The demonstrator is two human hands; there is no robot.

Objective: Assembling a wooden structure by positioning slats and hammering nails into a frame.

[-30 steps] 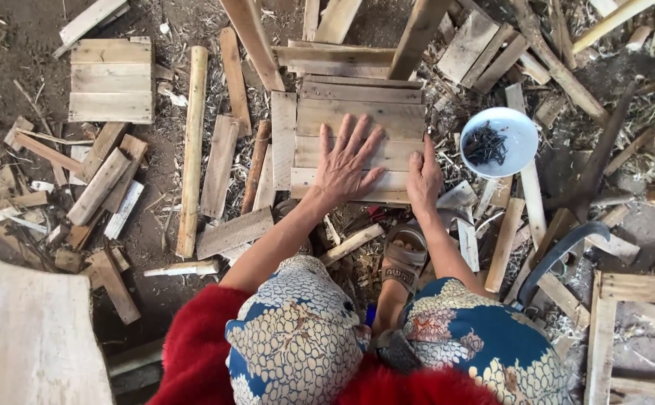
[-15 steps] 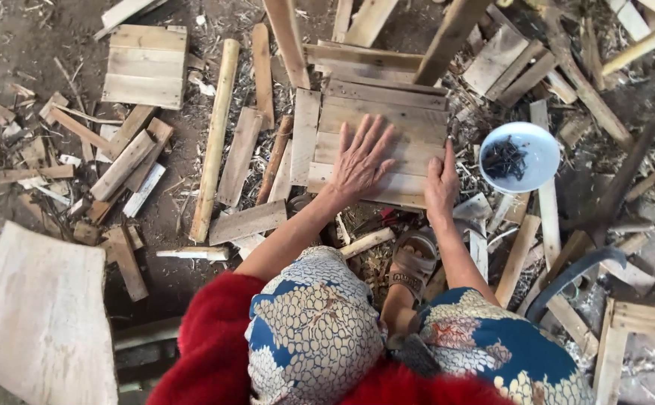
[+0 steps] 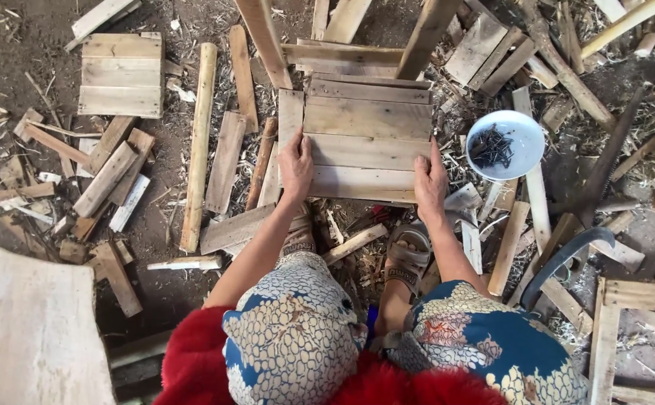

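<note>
Panel (image 3: 365, 139) of nailed slats lies flat on the dirt floor (image 3: 12, 67) straight ahead of the knees, slats running left-right, with left hand (image 3: 296, 166) gripping its near-left corner and right hand (image 3: 431, 180) clasping its near-right edge, both equally close. White bowl (image 3: 526, 124) of dark nails (image 3: 491, 146) sits just beside the panel on the right, near the right hand. Loose offcuts and sticks crowd every side, a second panel (image 3: 121, 75) lies well apart at far left, so free room is tight.
</note>
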